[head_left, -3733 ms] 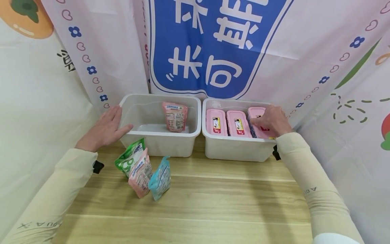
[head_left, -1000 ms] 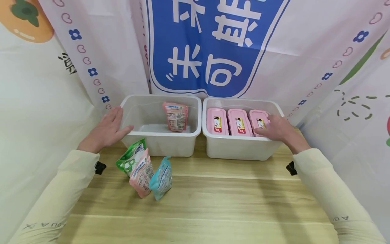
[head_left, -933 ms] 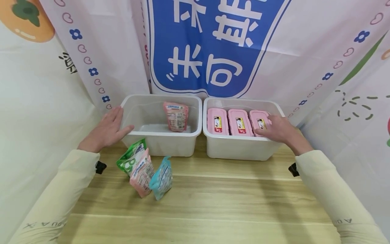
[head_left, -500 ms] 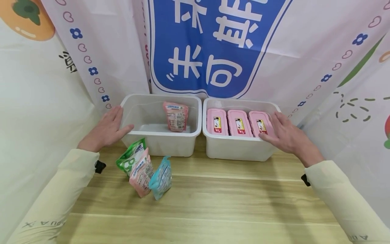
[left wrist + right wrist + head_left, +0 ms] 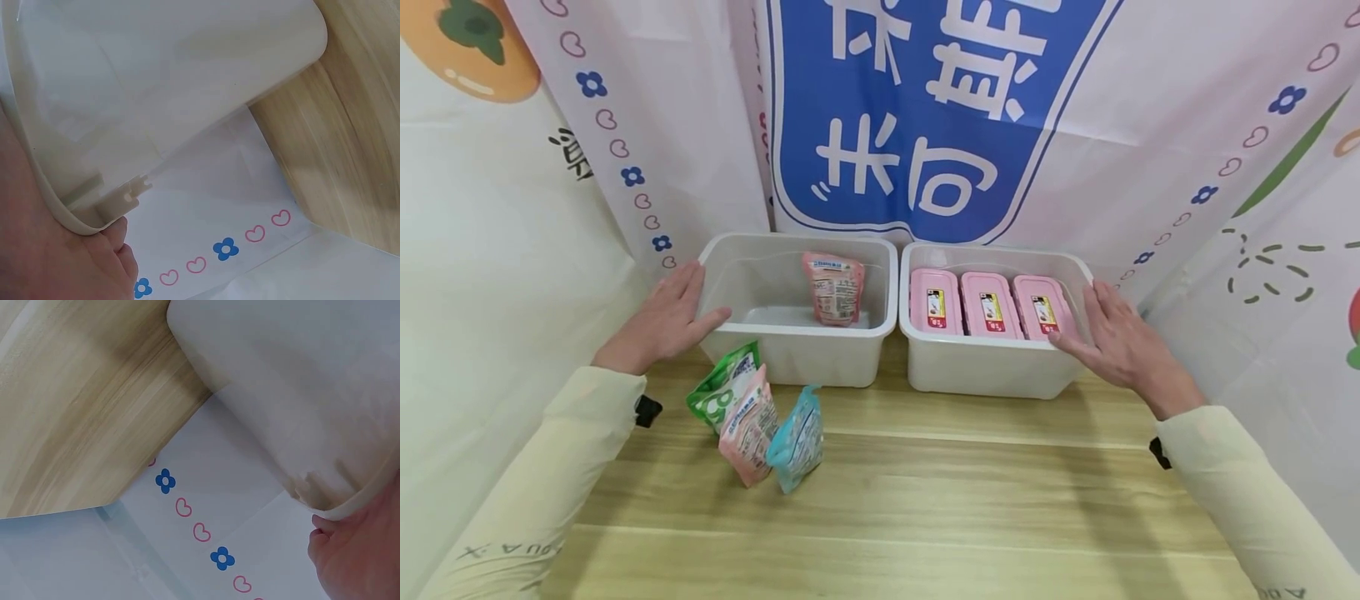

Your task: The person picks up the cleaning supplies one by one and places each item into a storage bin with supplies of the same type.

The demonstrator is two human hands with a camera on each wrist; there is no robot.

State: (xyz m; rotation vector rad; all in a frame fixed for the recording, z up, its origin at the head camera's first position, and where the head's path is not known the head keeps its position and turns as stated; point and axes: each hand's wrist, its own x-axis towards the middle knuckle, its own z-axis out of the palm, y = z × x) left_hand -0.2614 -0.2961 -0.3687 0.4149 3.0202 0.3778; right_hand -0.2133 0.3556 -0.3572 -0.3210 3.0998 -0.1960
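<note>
My left hand (image 5: 658,318) rests on the left rim of a white plastic bin (image 5: 797,358), fingers straight and thumb out over the front corner. Inside that bin a pink pouch (image 5: 835,290) stands near the right wall. On the far right rim of a second white bin (image 5: 985,371) lies my right hand (image 5: 1126,343), its fingers extended and thumb across the front corner. Three pink-lidded boxes (image 5: 991,304) sit in a row in this bin. Both wrist views show a palm against a bin rim (image 5: 59,209), with fingertips past the corner; neither hand holds a pouch or box.
In front of the left bin stand a green pouch (image 5: 709,398), a pink one (image 5: 749,429) and a light blue one (image 5: 797,446), close together on the wooden table (image 5: 925,500). A printed white cloth (image 5: 1150,108) hangs behind and at both sides.
My right hand has let go of the rightmost pink-lidded box and moved right onto the bin's rim, fingers straightening. That box now sits level beside the others. The left hand has stayed put.
</note>
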